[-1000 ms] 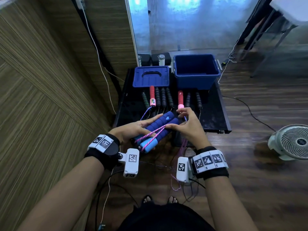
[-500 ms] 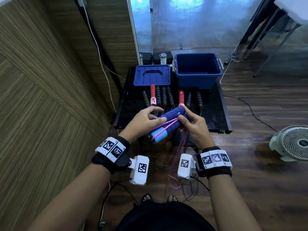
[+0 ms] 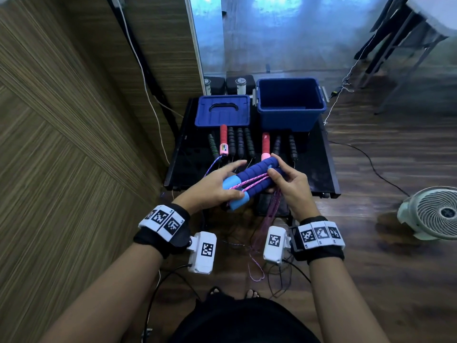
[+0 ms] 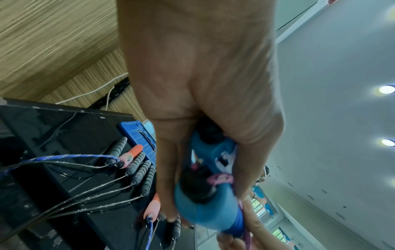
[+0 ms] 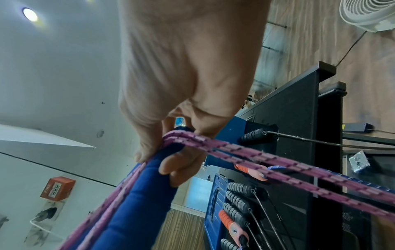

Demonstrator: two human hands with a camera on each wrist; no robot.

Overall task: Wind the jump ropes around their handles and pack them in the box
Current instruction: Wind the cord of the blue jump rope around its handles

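Fingers [image 3: 274, 178] of both hands grip blue handles [image 3: 252, 179], long axis slanting far-right.

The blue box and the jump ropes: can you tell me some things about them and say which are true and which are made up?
1. The blue box has jump ropes packed in it. False: what shows of its inside holds none.
2. The lid lies beside the box. True.
3. Both hands hold the blue handles. True: left hand, right hand.
4. The rope on those handles is green. False: the pink rope runs along them.
5. Other handles lie on the black table. True.
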